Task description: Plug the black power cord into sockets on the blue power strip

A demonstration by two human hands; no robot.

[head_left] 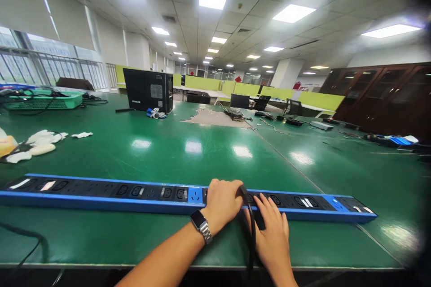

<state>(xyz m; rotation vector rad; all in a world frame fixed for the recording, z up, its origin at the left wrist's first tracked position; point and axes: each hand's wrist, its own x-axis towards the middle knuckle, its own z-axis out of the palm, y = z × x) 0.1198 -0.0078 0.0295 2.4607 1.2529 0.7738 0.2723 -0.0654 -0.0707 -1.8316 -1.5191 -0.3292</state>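
A long blue and black power strip [151,206] lies across the green table, its sockets facing up. My left hand [222,199], with a watch on the wrist, is closed around the plug end of a black power cord [252,233] at the strip's middle. The plug itself is mostly hidden by my fingers. From there the cord drops toward the table's front edge, between my hands. Just right of it, my right hand [272,222] rests with fingers stretched out over the strip's sockets and front edge.
A black computer case [146,89] stands at the back, with blue and white gloves [156,113] beside it. At left are a green basket [43,100] of cables and some white scraps [43,139]. Another black cable [25,233] hangs near the front left edge.
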